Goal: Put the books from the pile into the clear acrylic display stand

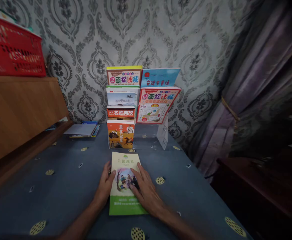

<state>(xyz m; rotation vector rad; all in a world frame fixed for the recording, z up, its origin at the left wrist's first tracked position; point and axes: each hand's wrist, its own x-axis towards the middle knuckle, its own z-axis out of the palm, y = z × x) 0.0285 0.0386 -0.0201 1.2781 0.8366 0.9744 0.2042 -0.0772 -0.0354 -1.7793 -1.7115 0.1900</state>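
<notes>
One paperback [123,183] on the counter [73,193], clear rack [162,135] just beyond it. Left hand [105,182] at its left edge, right hand [144,190] laid over its right side; cannot tell if either clamps. Likely light, bendy, slightly slick; best held by both long edges.

Green book [123,181], rack [163,136] on table [68,196]

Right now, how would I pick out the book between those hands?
On the blue-grey tabletop, look in front of the clear rack. The book is there, left hand at its left edge, right hand over its cover. Unlike the racked books, it shows cream above a broad green band.
</notes>
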